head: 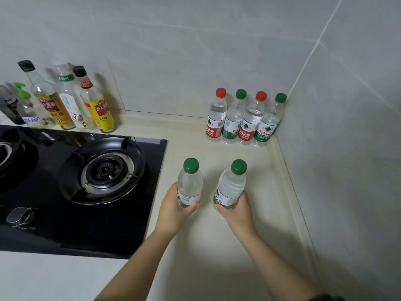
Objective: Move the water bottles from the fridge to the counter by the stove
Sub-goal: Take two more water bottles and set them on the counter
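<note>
Water bottles (233, 120) number six in view, all on or over the right end of the table (206, 253). From the left: sauce bottles (71, 101) stand against the wall behind the stove (86, 170) and have no part in this. Next, the left grip (173, 206) curls round the lower half of a green-capped bottle (189, 181) just beside the stove's edge. The right grip (239, 210) wraps the label of a second green-capped bottle (232, 183), which leans a little rightward. Farther back and right, a row of four (249, 120) stands touching in the corner.

The step looks like setting this pair down. Bring each upright, seat its base flat in front of the row and away from the burner, then let go.

Fingers hide both bases, so I cannot tell whether they touch the table. The fridge is out of view.
</note>
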Available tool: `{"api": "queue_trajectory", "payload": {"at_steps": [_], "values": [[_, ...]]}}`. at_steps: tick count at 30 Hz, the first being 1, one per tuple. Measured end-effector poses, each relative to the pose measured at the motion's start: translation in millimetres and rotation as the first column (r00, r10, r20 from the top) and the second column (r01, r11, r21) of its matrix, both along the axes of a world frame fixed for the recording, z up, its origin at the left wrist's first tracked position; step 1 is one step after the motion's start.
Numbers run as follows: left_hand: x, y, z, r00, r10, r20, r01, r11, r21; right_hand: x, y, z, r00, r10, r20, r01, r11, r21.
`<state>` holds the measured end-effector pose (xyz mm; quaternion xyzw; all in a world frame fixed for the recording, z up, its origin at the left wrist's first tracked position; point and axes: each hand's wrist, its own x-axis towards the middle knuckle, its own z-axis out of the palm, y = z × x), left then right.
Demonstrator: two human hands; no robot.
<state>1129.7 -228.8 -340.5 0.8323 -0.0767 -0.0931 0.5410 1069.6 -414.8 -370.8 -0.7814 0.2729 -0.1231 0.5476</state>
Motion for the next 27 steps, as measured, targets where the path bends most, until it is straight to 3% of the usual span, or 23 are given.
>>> {"api": "queue_trajectory", "payload": {"at_steps": [3, 10, 15, 23, 27], "values": [[2.6, 1.4, -9.6, 1.0, -0.007, 0.014, 0.006, 0.995, 0.102, -9.9, 0.2, -9.1, 0.998, -0.032, -0.06, 0.021, 0.984, -0.179], [23.7, -3.6, -14.9, 0.993, -0.103, 0.055, 0.086, 0.963, 0.254, -9.8, -2.8, -9.9, 0.993, -0.045, -0.109, 0.025, 0.983, -0.183], [51.6, -12.7, -8.9, 0.969, -0.228, 0.096, 0.16, 0.875, 0.457, 3.3, -27.8, 1.1, 0.979, -0.059, -0.196, -0.021, 0.923, -0.384], [80.3, -57.1, -6.6, 0.95, -0.306, 0.068, 0.248, 0.867, 0.433, 23.4, -74.8, 12.2, 0.955, -0.166, -0.247, 0.03, 0.878, -0.477], [93.3, -82.6, -5.4, 0.933, -0.349, 0.091, 0.257, 0.821, 0.51, 31.3, -97.3, 13.4, 0.955, -0.169, -0.243, 0.033, 0.877, -0.479]]}}
